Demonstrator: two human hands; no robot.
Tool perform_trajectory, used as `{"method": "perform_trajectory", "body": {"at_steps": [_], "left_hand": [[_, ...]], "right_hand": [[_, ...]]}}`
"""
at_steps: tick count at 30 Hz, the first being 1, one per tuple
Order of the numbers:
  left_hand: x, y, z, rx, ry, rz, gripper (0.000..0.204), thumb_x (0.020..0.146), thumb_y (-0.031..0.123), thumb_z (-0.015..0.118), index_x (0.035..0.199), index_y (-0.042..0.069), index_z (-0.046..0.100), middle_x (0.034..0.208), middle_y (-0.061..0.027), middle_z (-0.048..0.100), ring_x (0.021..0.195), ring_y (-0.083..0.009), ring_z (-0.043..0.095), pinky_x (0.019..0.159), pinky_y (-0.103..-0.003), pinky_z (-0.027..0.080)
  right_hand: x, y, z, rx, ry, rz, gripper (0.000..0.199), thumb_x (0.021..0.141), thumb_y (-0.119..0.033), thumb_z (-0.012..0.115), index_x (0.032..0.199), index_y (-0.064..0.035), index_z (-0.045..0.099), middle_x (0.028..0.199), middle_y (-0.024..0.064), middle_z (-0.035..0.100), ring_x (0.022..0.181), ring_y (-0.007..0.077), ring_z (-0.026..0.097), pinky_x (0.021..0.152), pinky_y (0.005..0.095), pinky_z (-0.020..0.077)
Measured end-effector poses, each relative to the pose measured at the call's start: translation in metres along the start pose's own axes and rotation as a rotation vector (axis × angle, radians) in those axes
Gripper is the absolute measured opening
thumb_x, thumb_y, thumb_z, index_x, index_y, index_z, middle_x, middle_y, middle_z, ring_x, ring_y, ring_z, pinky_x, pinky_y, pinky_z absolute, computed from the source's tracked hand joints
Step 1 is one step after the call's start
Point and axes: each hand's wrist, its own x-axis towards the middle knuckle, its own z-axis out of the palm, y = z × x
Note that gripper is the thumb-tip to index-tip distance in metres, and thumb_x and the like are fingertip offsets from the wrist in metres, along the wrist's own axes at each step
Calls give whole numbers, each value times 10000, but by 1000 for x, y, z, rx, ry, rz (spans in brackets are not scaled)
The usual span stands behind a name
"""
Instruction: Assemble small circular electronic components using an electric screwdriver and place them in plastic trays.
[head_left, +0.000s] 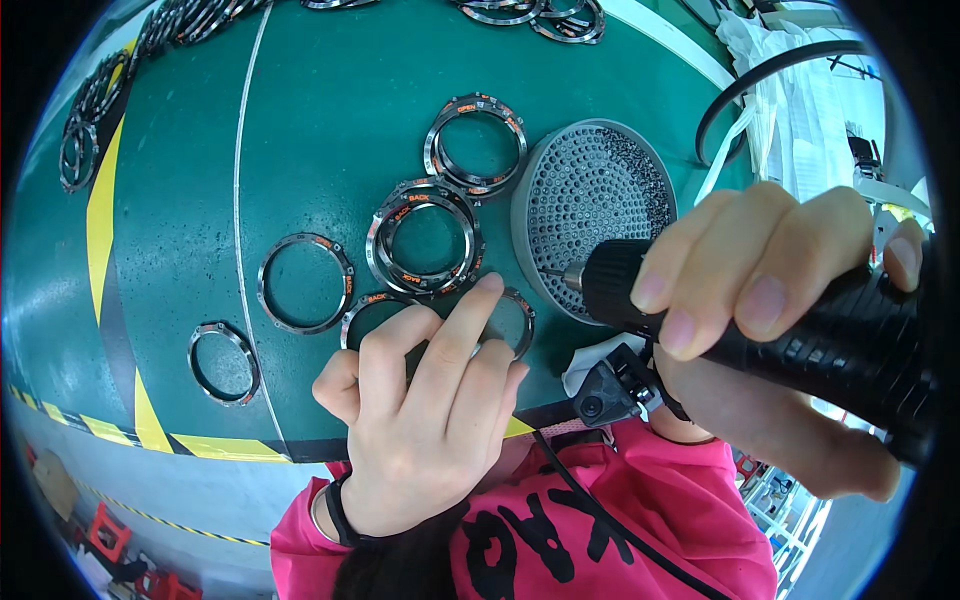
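Observation:
My right hand (790, 300) is wrapped round a black electric screwdriver (850, 340). The thin bit of the screwdriver points left over a round grey screw tray (522, 235), whose holes hold small screws. My left hand (430, 410) is bent over the near side of the bezels, gripping a dark metal watch bezel (527, 325) whose edge shows past its fingers; the exact grip is partly hidden. A second bezel (358, 318) lies partly under the same hand. Stacked bezels (470, 235) lie just beyond the fingertips, with another overlapping pair (430, 150) farther off.
Two single bezels, one larger (262, 290) and one smaller (194, 365), lie to the left on the green mat (330, 130). Heaps of bezels (190, 25) line the far left edge. A black cable (710, 110) loops at right. A small black camera-like device (605, 392) sits by my right wrist.

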Motion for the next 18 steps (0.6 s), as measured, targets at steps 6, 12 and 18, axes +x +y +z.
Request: {"method": "perform_trajectory", "body": {"at_steps": [6,12,18], "left_hand": [[0,2,1,8,19,-19,240,636,200,773,792,143,600,1155,2,642,920,-216,523,848,-352,291],[0,0,3,10,21,-20,237,625,213,781,771,148,606,1151,10,644,904,-208,527,833,-346,294],[0,-3,5,10,63,55,243,617,210,750,769,121,583,1183,-14,617,853,-166,534,762,-343,267]], "right_hand": [[-10,-1,-25,178,-133,113,422,802,-372,575,1029,-19,535,966,141,595,766,266,601,614,370,502],[1,22,-12,350,-260,227,267,820,-255,554,930,-18,609,976,153,626,820,298,613,657,395,505],[18,18,-17,200,-544,526,209,823,-225,550,847,-42,648,957,137,647,808,282,620,650,374,501]]}}
